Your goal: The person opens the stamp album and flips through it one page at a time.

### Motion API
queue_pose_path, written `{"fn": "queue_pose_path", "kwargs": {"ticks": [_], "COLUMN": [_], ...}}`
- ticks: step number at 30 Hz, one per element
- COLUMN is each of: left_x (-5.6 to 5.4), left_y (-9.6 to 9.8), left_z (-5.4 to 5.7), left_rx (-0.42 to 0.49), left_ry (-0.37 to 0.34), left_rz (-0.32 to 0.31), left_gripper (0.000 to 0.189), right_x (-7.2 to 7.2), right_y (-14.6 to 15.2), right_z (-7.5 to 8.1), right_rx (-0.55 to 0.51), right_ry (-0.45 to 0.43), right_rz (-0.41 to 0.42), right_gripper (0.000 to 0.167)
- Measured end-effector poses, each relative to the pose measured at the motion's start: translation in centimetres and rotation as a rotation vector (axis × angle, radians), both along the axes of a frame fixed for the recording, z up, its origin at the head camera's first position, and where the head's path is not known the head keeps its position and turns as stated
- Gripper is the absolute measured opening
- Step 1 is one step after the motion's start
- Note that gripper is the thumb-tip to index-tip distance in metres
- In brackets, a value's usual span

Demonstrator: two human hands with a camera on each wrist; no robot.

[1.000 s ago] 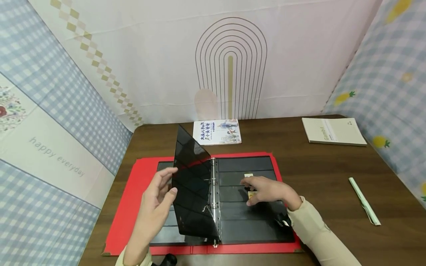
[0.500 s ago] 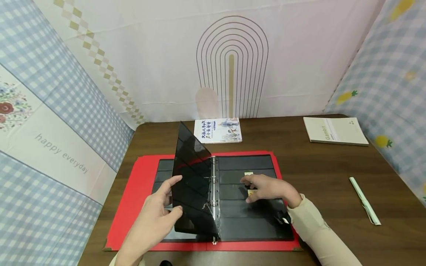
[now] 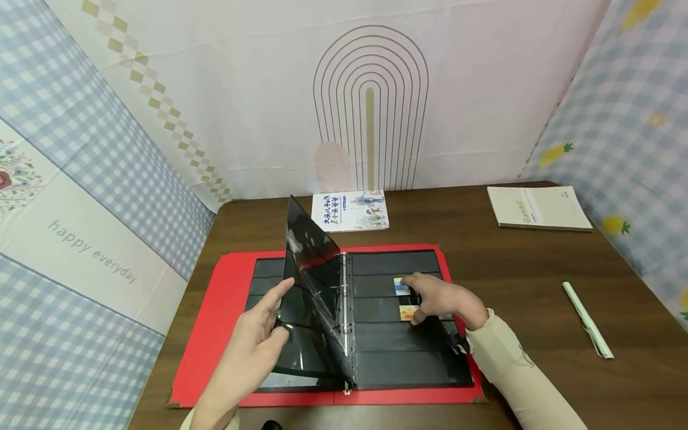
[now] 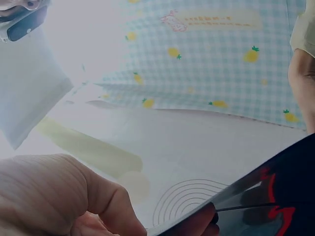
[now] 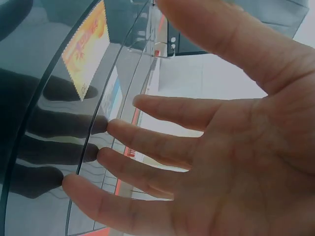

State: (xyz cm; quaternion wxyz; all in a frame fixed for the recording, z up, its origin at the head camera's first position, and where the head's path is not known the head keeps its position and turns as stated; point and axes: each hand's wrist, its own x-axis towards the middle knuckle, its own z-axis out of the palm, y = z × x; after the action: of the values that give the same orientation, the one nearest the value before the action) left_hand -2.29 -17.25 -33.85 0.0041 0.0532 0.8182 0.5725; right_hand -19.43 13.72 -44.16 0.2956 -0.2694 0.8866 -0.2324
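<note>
A red ring binder (image 3: 201,334) lies spread on the table as a stamp album with black pocket pages. My left hand (image 3: 244,343) pinches the outer edge of a raised black page (image 3: 309,334), thumb on one face and fingers behind it. On the right-hand page (image 3: 411,364) sit an orange-yellow stamp (image 3: 408,313) and a blue stamp (image 3: 401,286) in separate pocket rows. My right hand (image 3: 443,298) is beside both stamps, fingers spread and fairly straight. In the right wrist view, the fingertips (image 5: 74,183) touch the glossy page near the orange stamp (image 5: 88,49).
Behind the album lies a white illustrated booklet (image 3: 350,211). A cream notebook (image 3: 539,208) is at the back right, and a pale green pen (image 3: 588,321) lies to the right. Metal rings (image 3: 345,292) run along the spine. Patterned cloth hangs on the back and sides.
My right hand has shifted right, uncovering the two stamps. The raised pages have fanned apart, and my left hand has come lower along their edge.
</note>
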Motion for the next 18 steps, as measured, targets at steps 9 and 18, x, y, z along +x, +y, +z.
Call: {"fn": "queue_pose_path", "kwargs": {"ticks": [9, 18], "left_x": [-0.1, -0.1], "left_y": [-1.5, -3.1], "left_z": [0.2, 0.2], "left_rx": [0.012, -0.028], "left_ry": [0.033, 0.007], "left_rz": [-0.01, -0.002], "left_gripper": [0.07, 0.069], "right_x": [0.0, -0.2], "right_y": [0.3, 0.4], "right_z": [-0.1, 0.1], "right_rx": [0.008, -0.01], "right_ry": [-0.005, -0.001], "right_rz": [-0.009, -0.02], "right_gripper": [0.078, 0.073]}}
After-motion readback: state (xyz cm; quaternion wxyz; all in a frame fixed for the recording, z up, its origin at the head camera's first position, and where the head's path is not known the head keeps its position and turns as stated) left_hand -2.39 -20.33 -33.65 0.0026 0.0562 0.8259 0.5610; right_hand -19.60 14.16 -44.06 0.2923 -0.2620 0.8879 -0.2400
